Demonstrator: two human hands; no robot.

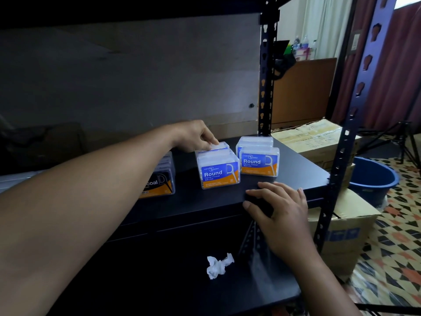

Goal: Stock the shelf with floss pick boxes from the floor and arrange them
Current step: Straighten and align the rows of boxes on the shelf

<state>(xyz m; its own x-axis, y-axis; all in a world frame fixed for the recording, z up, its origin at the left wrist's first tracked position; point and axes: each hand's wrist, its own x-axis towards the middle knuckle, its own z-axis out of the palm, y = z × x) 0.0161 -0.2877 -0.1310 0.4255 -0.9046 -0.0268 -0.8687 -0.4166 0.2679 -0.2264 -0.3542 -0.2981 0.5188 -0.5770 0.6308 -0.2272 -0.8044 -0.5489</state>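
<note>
Left hand (193,136) pinches rear box (219,147) behind "Round Dental Flosser" pack (219,174).

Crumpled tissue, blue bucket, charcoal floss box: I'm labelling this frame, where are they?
crumpled tissue (219,266), head view, its middle.
blue bucket (373,193), head view, outer wall.
charcoal floss box (162,185), head view, front label.

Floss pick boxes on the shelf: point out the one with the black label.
The leftmost front box: its label is black and orange, ending in "coal". The middle box and right box have blue "Round" labels.
</note>
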